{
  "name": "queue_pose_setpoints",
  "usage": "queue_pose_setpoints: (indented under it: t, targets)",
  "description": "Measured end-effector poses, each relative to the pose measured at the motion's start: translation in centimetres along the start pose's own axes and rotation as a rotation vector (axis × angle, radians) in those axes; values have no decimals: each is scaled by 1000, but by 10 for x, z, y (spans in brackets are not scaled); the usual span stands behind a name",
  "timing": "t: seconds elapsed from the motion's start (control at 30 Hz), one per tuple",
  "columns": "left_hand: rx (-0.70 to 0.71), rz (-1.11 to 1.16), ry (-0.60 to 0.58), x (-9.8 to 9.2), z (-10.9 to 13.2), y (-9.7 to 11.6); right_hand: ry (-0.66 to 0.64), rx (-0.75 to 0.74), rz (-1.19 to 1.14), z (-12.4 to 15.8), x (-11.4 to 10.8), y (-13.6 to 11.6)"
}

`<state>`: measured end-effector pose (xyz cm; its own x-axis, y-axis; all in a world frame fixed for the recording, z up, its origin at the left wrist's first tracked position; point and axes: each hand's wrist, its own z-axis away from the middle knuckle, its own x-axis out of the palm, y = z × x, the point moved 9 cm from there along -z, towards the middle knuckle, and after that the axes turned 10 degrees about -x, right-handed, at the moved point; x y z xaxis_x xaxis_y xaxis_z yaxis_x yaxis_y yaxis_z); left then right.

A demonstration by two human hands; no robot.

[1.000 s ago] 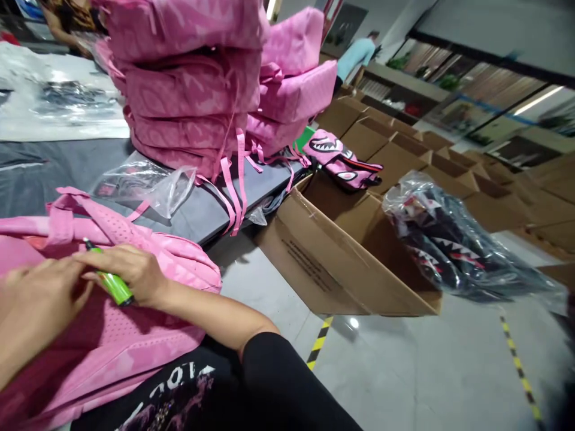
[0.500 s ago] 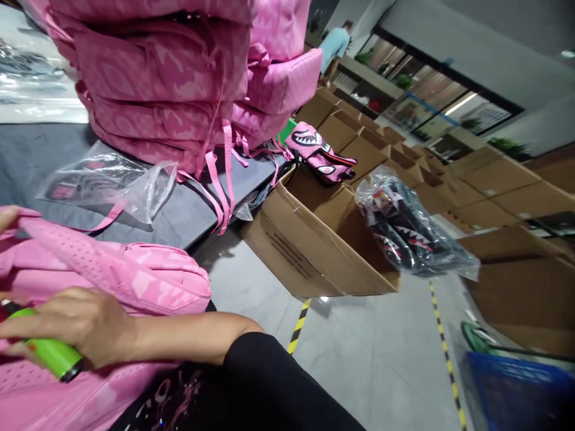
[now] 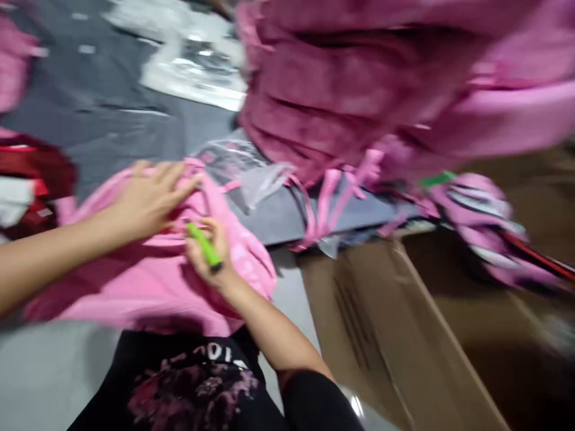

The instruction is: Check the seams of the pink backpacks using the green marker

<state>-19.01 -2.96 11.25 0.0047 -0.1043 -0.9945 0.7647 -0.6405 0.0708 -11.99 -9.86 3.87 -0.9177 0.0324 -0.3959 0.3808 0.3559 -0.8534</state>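
A pink camouflage backpack [image 3: 121,281] lies in front of me at the table's near edge. My left hand [image 3: 146,203] rests on its top with the fingers stretched out and apart. Wrapped in the fingers of my right hand [image 3: 221,248] is a bright green tube [image 3: 204,246] with black ends, whose exact kind the blur hides. That hand is close against the backpack's right part, near its strap. Whether the fingertips also pinch fabric cannot be made out.
Stacked pink backpacks [image 3: 323,90] stand behind on the grey-covered table [image 3: 135,129], straps hanging. A clear plastic bag [image 3: 265,182] lies beside them. White plastic packaging [image 3: 197,69] is farther back, a dark red item [image 3: 36,179] at left. At right are an open carton [image 3: 359,323] and a pink pouch [image 3: 483,221].
My view has swung left, so the backpack now sits nearer the middle. My left hand has come fully into view, flat on the backpack. The green tube stays in my right hand.
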Motion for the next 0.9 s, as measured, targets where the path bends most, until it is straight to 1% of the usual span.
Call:
queue_pose_setpoints:
  t: [0.03,0.07,0.1,0.13,0.2,0.27,0.37,0.43,0.5,0.53,0.63,0.7,0.73,0.8,0.9]
  targets:
    - [-35,-111,50,-1,-5,-2,103,-1,-55,2,-11,7]
    - [-40,-194,72,1,-9,-5,186,-16,-90,3,-21,14]
    - [-34,-253,88,4,-13,-8,228,-45,-94,3,-28,18]
    - [-31,-296,106,6,-16,-11,257,-60,-68,3,-36,21]
    - [-21,-336,140,10,-18,-14,238,-68,-2,0,-48,22]
    - [-26,-347,166,12,-19,-15,157,-65,42,-4,-53,15]
    - [-62,-343,160,15,-22,-16,-11,-93,50,-17,-47,-1]
    - [-96,-340,146,16,-25,-18,-57,-101,72,-30,-44,-7]
    - [-123,-340,116,18,-28,-20,-86,-78,108,-43,-43,-7]
    - [-132,-342,98,19,-29,-21,-127,-58,118,-49,-42,-5]
    - [-138,-347,62,22,-33,-22,-332,30,99,-64,-32,5]
    - [-128,-347,61,23,-36,-22,-409,74,90,-73,-30,12]
    - [-126,-344,57,23,-38,-22,-425,74,96,-78,-30,13]
    - [-138,-321,44,25,-40,-23,-455,24,119,-86,-28,11]
    - [-159,-264,42,24,-43,-24,-550,-57,171,-85,-22,7]
